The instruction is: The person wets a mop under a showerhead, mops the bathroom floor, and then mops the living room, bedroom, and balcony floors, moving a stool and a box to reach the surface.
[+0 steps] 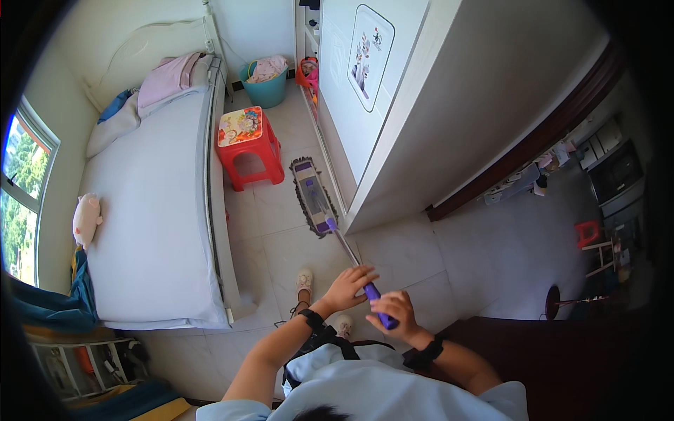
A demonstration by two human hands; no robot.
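A flat mop (314,196) with a grey fringed pad lies on the tiled floor, close to the base of the white wardrobe. Its metal pole slants back toward me and ends in a purple grip (380,306). My left hand (347,288) is closed around the pole at the upper end of that grip. Just behind it, my right hand (397,313) wraps the purple grip near its end. Both wrists wear black bands.
At the left stands a bed (154,210) with pale sheets. A red stool (246,144) and a teal bucket (265,88) of cloth sit beyond the mop head. The wardrobe (382,91) borders the mop's right side. Pale floor tiles (400,256) run through a doorway rightward.
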